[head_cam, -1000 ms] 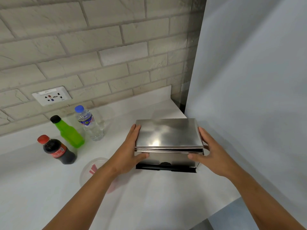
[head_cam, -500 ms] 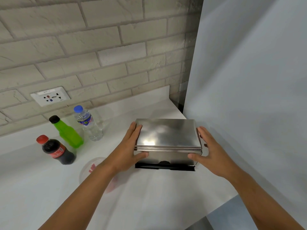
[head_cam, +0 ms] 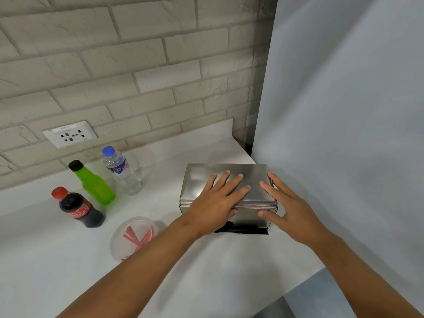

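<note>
Wall (head_cam: 344,111) crowds box (head_cam: 202,177) right; left free.

Brushed shiny metal box (head_cam: 202,180); smooth matt white counter (head_cam: 68,260); rough brick wall (head_cam: 137,53).

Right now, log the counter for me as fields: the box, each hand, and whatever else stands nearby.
Box: shiny rectangular steel box, lid down, on the white counter.
Left hand: flat on the lid, fingers straight.
Right hand: open at the box's right edge; contact unclear.
Bottles: dark cola bottle, green bottle, clear water bottle, upright, left of box.
Also: round clear dish holding red sticks.
</note>
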